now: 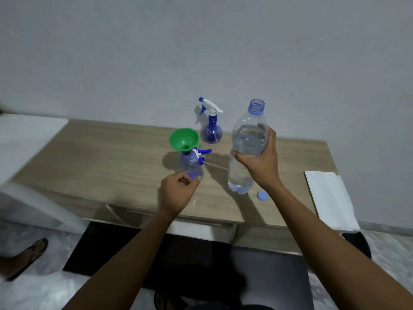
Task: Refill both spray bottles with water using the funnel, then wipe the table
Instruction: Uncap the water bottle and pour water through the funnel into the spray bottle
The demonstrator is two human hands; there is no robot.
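Observation:
A green funnel sits in the neck of a blue spray bottle near the table's middle. Its spray head with a thin tube lies beside it on the wooden table. My left hand is loosely curled just in front of that bottle's base and holds nothing. My right hand grips an uncapped clear water bottle, held upright above the table and largely full. A second blue spray bottle, trigger head on, stands behind by the wall.
A blue bottle cap lies on the table near the front edge. A folded white cloth rests at the table's right end. A white surface adjoins on the left. Someone's sandalled foot is on the floor at left.

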